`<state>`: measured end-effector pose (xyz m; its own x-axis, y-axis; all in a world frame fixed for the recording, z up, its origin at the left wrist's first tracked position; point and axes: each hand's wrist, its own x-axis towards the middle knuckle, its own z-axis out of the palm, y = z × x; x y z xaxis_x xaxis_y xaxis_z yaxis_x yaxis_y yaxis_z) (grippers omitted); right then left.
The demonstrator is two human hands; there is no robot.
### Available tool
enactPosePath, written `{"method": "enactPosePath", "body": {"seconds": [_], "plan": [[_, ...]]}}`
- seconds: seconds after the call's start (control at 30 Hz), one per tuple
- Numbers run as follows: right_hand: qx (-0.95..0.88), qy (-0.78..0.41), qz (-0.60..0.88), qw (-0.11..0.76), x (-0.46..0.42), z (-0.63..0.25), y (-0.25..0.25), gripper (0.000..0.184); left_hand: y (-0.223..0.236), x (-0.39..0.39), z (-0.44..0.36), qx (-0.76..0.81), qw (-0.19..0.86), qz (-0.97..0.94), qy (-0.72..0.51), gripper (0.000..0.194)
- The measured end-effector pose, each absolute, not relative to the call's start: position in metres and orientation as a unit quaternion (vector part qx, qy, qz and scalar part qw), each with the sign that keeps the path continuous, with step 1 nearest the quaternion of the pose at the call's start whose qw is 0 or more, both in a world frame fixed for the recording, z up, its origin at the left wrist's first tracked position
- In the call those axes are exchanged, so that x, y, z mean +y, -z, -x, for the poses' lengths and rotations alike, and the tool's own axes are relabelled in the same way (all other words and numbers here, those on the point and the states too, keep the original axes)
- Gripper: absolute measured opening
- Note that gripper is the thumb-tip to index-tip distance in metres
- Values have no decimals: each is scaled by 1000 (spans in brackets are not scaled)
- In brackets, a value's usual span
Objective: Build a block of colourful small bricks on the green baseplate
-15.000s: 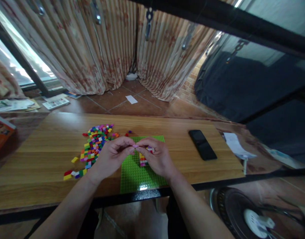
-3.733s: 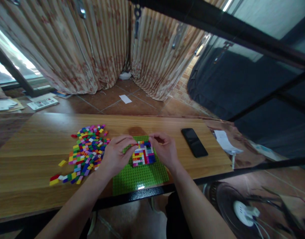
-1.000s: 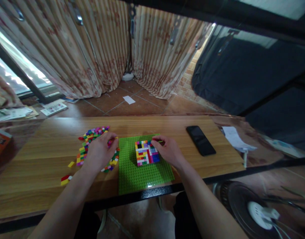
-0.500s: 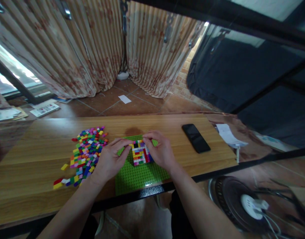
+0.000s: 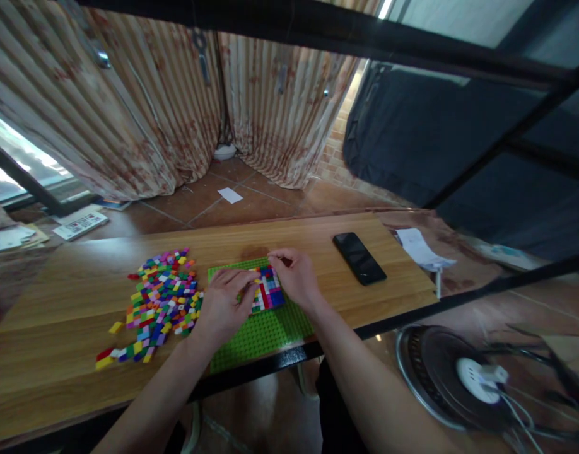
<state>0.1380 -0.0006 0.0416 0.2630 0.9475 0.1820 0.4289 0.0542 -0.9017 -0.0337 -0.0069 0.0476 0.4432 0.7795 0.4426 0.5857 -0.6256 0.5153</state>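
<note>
A low build of colourful toy bricks point(image 5: 273, 297) sits on a green studded baseplate point(image 5: 265, 337) near the table's front edge. My left hand point(image 5: 229, 301) is over the build's left side and hides much of it. Its thumb and fingers are pinched together, with a bit of yellow at the tips; what they hold is too small to make out. My right hand point(image 5: 296, 277) curls around the far right corner of the build, thumb and forefinger closed against it. Left of the baseplate lies a loose pile of small toy bricks point(image 5: 161, 299) in many colours.
On the wooden table point(image 5: 81, 315), a black phone point(image 5: 359, 257) lies to the right. White paper point(image 5: 422, 248) sits beyond the table's right end. A round dark fan-like object point(image 5: 438, 372) with a white power strip point(image 5: 476, 380) stands below at right. Curtains point(image 5: 142, 101) hang behind.
My left hand has shifted from the build's left edge to over its left part, covering more bricks. My right hand stays at the far right corner. The camera view has turned slightly.
</note>
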Motion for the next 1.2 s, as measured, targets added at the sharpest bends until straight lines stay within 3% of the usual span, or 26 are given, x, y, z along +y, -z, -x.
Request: {"method": "enactPosePath", "body": {"seconds": [0.43, 1.0, 1.2], "plan": [[-558, -273, 645, 445, -6, -147, -50, 19, -61, -18, 3, 523, 40, -819, -234, 14], [-594, -335, 607, 407, 1, -145, -39, 14, -65, -20, -6, 579, 76, -776, -239, 19], [-607, -340, 613, 373, -1, -144, -38, 25, -65, -20, -12, 613, 100, -746, -242, 18]]}}
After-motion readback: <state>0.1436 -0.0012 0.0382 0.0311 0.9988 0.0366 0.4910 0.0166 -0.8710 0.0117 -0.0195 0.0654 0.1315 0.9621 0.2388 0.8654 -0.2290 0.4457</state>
